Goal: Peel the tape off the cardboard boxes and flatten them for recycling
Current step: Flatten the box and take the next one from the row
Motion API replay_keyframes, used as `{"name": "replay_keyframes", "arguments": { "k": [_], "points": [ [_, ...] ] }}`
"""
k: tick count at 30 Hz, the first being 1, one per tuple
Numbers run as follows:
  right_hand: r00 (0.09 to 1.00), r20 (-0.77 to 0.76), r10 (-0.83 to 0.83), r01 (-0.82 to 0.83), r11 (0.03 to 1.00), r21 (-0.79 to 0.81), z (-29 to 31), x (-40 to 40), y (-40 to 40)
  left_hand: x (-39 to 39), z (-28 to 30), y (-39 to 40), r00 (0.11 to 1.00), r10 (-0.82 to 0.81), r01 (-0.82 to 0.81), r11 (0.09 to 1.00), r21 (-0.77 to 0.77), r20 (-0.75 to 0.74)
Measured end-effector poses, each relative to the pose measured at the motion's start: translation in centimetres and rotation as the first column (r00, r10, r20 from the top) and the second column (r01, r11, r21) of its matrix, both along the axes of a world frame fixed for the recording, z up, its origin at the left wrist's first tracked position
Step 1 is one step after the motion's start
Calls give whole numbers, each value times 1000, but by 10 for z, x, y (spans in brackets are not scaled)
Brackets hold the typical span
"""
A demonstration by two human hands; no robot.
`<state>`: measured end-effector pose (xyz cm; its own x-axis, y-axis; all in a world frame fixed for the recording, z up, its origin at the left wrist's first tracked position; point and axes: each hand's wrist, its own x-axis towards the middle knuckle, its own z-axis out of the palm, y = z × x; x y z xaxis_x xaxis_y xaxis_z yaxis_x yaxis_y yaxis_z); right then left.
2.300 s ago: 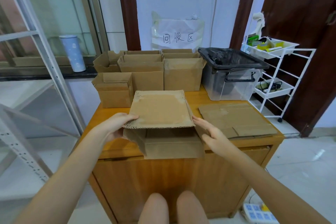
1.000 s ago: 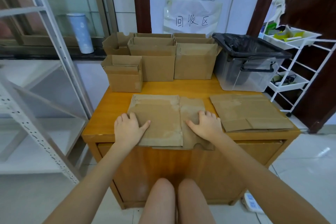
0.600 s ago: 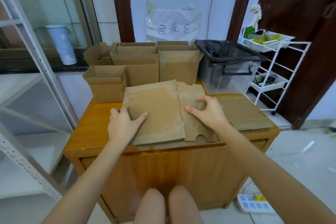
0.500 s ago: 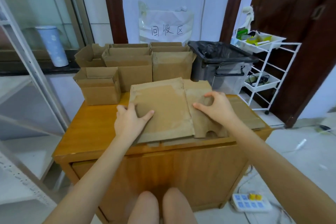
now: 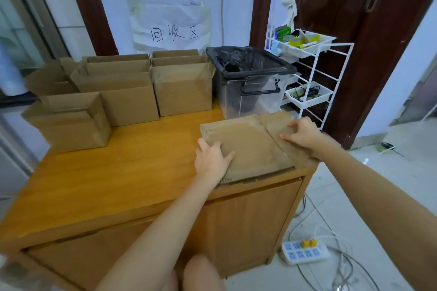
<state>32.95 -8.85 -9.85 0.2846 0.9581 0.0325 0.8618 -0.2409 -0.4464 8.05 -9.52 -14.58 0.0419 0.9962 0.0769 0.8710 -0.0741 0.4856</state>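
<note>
A flattened cardboard box (image 5: 250, 146) lies at the right end of the wooden table (image 5: 123, 172), on top of another flat sheet whose edge (image 5: 238, 181) shows beneath it. My left hand (image 5: 211, 159) rests on the box's near-left edge, fingers straight and thumb spread on top. My right hand (image 5: 301, 132) grips the box's right flap with curled fingers and thumb. Several upright open cardboard boxes (image 5: 123, 92) stand at the back left of the table. I see no tape on the flattened box.
A clear bin lined with a black bag (image 5: 250, 82) stands at the table's back right. Beyond it is a white wire cart (image 5: 312, 71). A power strip (image 5: 305, 251) and cables lie on the floor to the right. My knee (image 5: 201, 271) is below the table front.
The box was open in my hands, then pressed flat at the table's middle. Both hands have since moved it right, onto the flat sheet at the table's right end.
</note>
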Motion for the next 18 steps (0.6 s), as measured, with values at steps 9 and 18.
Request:
{"name": "replay_keyframes", "arguments": {
  "k": [9,18],
  "points": [
    [986,147,75,-74,997,-15,-49,11,15,11,-23,11,958,11,38,986,163,-287],
    [964,197,178,-160,982,-103,-40,-12,22,0,-11,14,975,-142,137,990,-40,-173]
  ]
}}
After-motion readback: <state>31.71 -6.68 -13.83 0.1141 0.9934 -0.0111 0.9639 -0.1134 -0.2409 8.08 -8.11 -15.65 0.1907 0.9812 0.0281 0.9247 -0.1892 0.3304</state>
